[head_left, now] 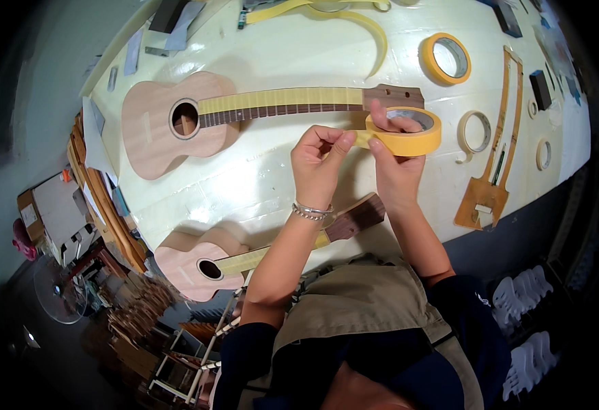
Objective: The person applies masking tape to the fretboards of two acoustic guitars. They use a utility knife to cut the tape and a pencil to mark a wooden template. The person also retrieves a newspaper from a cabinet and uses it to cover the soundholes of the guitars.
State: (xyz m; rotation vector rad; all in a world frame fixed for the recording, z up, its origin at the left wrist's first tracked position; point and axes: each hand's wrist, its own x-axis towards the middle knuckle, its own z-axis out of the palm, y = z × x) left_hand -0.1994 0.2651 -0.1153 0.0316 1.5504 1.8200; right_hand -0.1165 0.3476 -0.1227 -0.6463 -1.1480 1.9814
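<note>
My right hand (396, 160) grips a wide roll of yellow masking tape (415, 142), with fingers through its core and the thumb on its near side. Between thumb and fingers my left hand (315, 160) pinches the tape's free end, and a short strip spans the two hands. Beyond them an unfinished ukulele (152, 154) lies on the table, its headstock (409, 92) just behind the roll. Yellow tape (279, 100) covers the far part of its fretboard; dark frets show along the near part. Closer to me is a second ukulele (183, 263), its fretboard taped and partly hidden by my left arm.
Another yellow tape roll (428, 58) and a narrower pale roll (465, 130) lie on the white table (245, 195). At right rests a long brown template (480, 198). Loose yellow strips (381, 44) curl at the far edge. Wooden parts (101, 198) lean at the left edge.
</note>
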